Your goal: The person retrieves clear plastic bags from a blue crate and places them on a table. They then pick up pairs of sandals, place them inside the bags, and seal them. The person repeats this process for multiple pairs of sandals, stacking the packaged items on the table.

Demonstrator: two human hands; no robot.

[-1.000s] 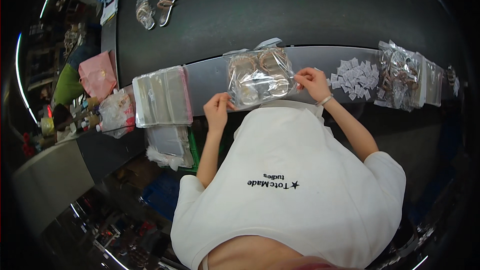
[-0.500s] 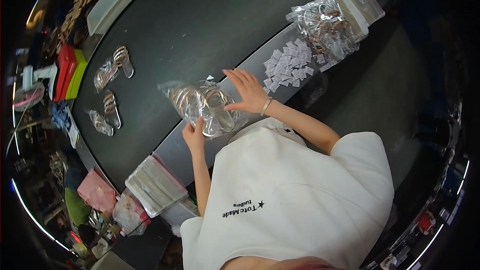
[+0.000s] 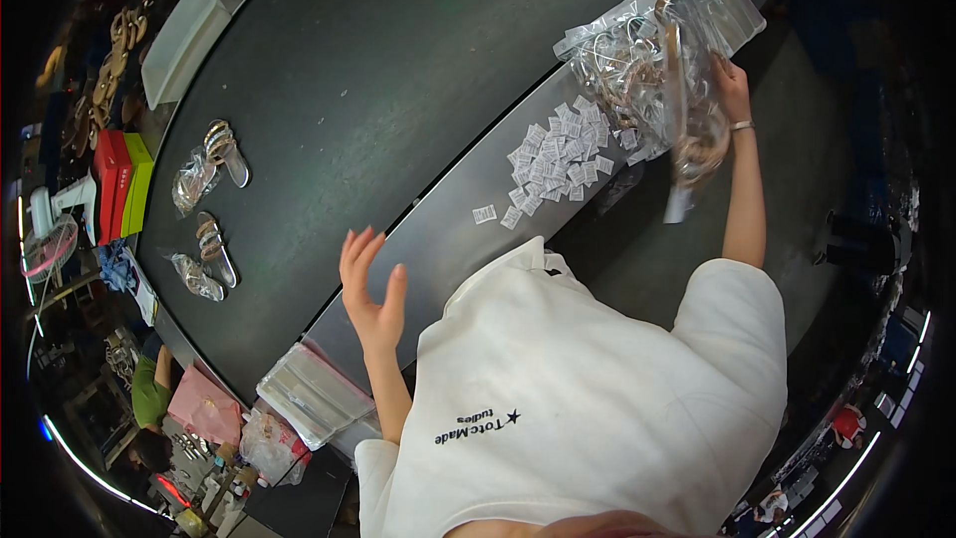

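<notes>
My right hand (image 3: 732, 90) is stretched out to the right, closed on a clear plastic bag of sandals (image 3: 697, 144). The bag hangs at the edge of a pile of bagged sandals (image 3: 622, 65) and is partly blurred by motion. My left hand (image 3: 374, 299) is raised over the grey table edge strip, fingers apart, with nothing in it. Small white printed labels (image 3: 558, 159) lie in a loose heap between my hands, a few of them apart from the rest.
Two pairs of sandals (image 3: 227, 154), each with one shoe in plastic, lie on the dark table (image 3: 349, 110) at left. Stacked clear bags (image 3: 314, 397) sit at the near left. Beyond are a white bin (image 3: 186, 45), red and green boxes (image 3: 124, 184) and a co-worker's green sleeve (image 3: 146, 394).
The bagged sandals went from in front of me to the pile at right, carried by my right hand. My left hand let go of the bag and opened.
</notes>
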